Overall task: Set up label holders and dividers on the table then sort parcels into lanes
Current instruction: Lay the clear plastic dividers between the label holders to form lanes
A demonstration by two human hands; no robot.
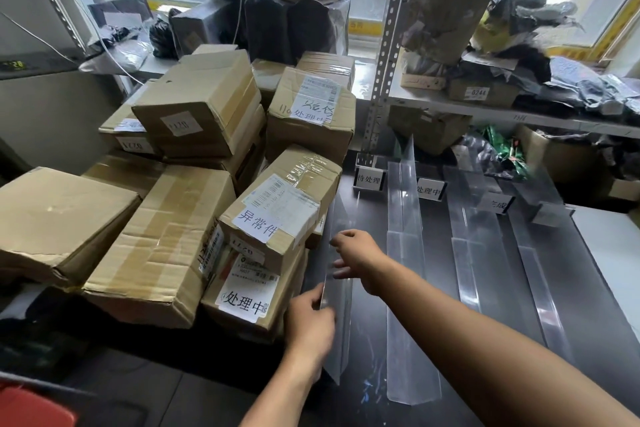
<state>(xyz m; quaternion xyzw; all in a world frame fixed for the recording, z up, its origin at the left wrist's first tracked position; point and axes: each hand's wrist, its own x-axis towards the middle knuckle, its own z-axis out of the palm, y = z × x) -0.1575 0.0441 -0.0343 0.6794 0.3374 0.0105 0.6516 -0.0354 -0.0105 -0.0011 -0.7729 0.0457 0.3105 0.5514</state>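
Observation:
A clear plastic divider (341, 322) stands on edge on the dark table (436, 253), next to the pile of cardboard parcels (194, 191). My left hand (310, 326) grips its near part and my right hand (358, 260) holds its upper edge farther along. Three more clear dividers lie to the right: one (405, 253), another (478, 246) and a third (540, 253). Label holders stand at the far ends of the lanes: first (369, 179), second (429, 189), third (496, 203) and a fourth (549, 215).
Parcels with handwritten labels are stacked at the left, touching the held divider. A metal shelf post (384, 55) rises behind the lanes. The shelf (519, 116) at right holds boxes and dark bags. A white surface (606, 239) borders the table on the right.

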